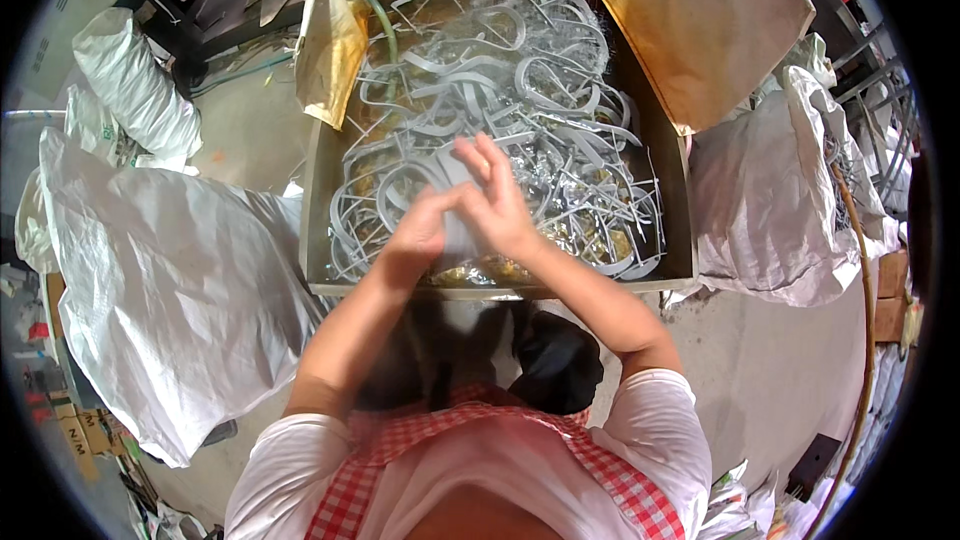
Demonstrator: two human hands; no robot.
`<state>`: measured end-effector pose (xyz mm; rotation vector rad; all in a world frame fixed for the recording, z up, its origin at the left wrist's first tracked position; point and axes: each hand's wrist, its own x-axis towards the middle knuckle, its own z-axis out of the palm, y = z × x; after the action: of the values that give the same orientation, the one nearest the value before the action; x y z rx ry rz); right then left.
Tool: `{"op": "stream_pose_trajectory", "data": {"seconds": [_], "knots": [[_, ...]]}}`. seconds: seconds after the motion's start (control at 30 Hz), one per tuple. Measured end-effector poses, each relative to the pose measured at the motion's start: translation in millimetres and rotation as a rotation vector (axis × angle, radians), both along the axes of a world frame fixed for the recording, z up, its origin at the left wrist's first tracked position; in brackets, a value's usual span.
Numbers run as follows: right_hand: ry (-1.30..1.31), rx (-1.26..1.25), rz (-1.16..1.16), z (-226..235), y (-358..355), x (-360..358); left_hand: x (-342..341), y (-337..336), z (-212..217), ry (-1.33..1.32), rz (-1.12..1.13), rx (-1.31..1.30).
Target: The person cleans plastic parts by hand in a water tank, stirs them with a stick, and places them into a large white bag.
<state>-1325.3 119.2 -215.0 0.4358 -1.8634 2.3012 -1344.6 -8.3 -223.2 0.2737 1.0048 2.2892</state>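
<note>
My two hands meet over the near middle of a metal bin [683,240] heaped with tangled grey plastic pieces [480,70], loops and thin strips among them. Between them is a flat grey plastic piece [456,169], smeared by motion. My left hand [418,228] is closed at its lower left side, its fingers mostly hidden. My right hand [497,202] grips from the right, thumb toward the left hand and two fingers reaching up along the piece. Shiny wet or clear material [560,180] glints among the pieces nearby.
A large white sack [180,280] stands against the bin's left side, and another sack [760,210] on its right. Stained boards or flaps [710,30] rise at the far corners. A green hose [383,25] enters at the back left. A brown pole [865,310] leans at right.
</note>
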Motion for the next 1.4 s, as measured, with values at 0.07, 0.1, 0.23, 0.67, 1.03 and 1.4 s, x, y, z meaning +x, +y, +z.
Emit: {"op": "stream_pose_trajectory", "data": {"seconds": [0.07,0.1,0.23,0.67,1.03,1.4], "knots": [[0.113,0.149,-0.001,5,17,-14,-8,-12,-1,-0.366,0.046,0.092],[0.165,0.334,-0.011,5,37,-26,-11,-17,2,-0.364,0.043,0.083],[0.383,1.134,-0.249,30,64,-55,-15,-21,34,0.077,-0.005,-0.267],[0.607,1.042,-0.473,7,49,-93,-8,11,60,0.231,-0.389,-0.081],[-0.261,0.785,-0.296,15,84,-99,-64,-30,61,0.561,0.149,-0.491],[-0.516,0.15,-0.061,8,85,-85,-71,4,26,0.139,0.656,-0.553]]}}
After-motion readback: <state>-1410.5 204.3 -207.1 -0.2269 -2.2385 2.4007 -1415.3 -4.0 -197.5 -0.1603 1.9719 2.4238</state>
